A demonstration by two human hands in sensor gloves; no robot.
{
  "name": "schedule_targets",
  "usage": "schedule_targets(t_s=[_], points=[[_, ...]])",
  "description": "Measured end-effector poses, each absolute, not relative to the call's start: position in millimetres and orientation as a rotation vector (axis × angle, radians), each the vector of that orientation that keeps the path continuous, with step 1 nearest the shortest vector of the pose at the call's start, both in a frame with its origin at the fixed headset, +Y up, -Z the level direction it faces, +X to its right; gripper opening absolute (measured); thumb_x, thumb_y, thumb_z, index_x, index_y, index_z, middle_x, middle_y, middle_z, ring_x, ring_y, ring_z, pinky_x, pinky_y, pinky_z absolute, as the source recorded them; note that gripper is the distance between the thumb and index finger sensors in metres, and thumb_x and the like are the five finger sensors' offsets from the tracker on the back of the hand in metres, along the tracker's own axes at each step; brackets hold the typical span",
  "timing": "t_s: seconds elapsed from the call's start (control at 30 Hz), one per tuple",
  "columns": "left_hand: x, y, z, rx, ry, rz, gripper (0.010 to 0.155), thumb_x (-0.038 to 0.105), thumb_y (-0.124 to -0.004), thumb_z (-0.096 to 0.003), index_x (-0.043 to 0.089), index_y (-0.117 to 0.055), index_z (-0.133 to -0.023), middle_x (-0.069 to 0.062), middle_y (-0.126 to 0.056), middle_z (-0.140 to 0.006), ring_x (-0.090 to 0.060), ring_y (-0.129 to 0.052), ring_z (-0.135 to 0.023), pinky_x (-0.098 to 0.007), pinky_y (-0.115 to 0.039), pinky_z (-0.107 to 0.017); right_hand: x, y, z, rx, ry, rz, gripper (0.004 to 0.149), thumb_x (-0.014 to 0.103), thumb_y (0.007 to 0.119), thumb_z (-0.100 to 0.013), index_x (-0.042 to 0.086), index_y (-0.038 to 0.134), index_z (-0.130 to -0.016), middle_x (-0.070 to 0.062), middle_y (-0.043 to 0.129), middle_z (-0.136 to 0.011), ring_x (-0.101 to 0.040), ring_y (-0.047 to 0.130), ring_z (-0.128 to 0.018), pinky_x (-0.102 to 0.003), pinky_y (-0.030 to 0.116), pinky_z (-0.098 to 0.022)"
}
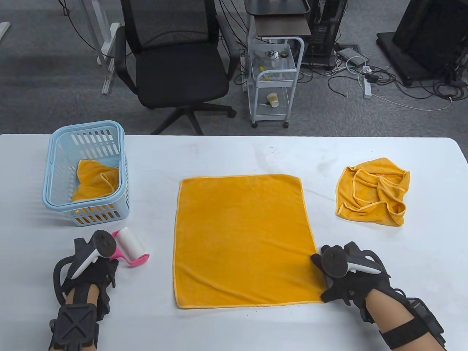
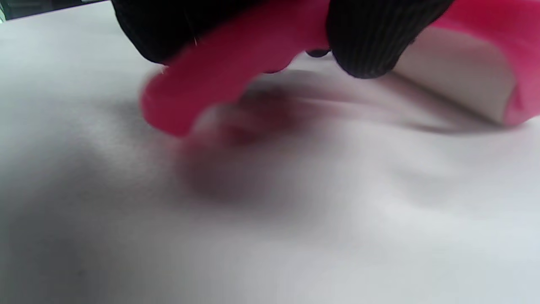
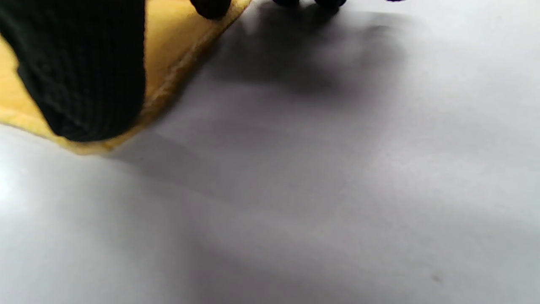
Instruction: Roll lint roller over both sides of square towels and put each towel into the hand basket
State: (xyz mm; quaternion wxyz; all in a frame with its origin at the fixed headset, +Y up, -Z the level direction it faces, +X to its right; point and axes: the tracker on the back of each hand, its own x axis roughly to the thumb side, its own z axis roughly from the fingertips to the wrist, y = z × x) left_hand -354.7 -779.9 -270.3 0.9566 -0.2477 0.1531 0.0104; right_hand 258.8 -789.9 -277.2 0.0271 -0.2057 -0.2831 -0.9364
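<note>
A square orange towel (image 1: 241, 237) lies spread flat at the table's centre. My right hand (image 1: 323, 272) rests on its near right corner, the thumb (image 3: 93, 76) pressing the hemmed edge (image 3: 168, 63) and the other fingers lying flat by it. A pink lint roller (image 1: 126, 243) with a white roll lies on the table left of the towel. My left hand (image 1: 109, 261) is on it, and the left wrist view shows gloved fingers (image 2: 371, 42) curled round the pink handle (image 2: 236, 63). The light blue hand basket (image 1: 58, 146) stands at the left and holds one crumpled orange towel (image 1: 97, 181).
Another crumpled orange towel (image 1: 374, 192) lies at the right of the white table (image 1: 234, 153). Beyond the far edge stand a black office chair (image 1: 175, 62) and a white wire cart (image 1: 272, 80).
</note>
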Motion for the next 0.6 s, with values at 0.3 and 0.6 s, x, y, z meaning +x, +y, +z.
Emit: schedule_targets(t_s=[0.3, 0.6], points=[[-313.4, -725.9, -239.1, -0.310, 0.107, -0.087, 0.071, 0.048, -0.080, -0.0481, 0.029, -0.047, -0.108, -0.011, -0.041, -0.120, -0.045, -0.054, -0.109, -0.065, -0.053, -0.075, 261.6, -775.4, -276.7, -0.698, -0.818, -2.988, 0.102, 0.056, 0.093, -0.039, 0.022, 0.033, -0.114, -0.021, 0.025, -0.117, -0.052, 0.028, -0.106, -0.074, 0.040, -0.070], [-215.0, -738.8, -218.4, -0.462, -0.364, -0.050, 0.045, 0.051, -0.088, -0.0422, 0.041, -0.080, -0.086, 0.004, -0.072, -0.108, -0.030, -0.082, -0.097, -0.061, -0.066, -0.073, 256.4, -759.9, -267.3, -0.791, -0.802, -2.935, 0.060, 0.045, 0.101, -0.038, 0.023, 0.086, -0.092, -0.016, 0.062, -0.113, -0.049, 0.049, -0.106, -0.071, 0.050, -0.069]])
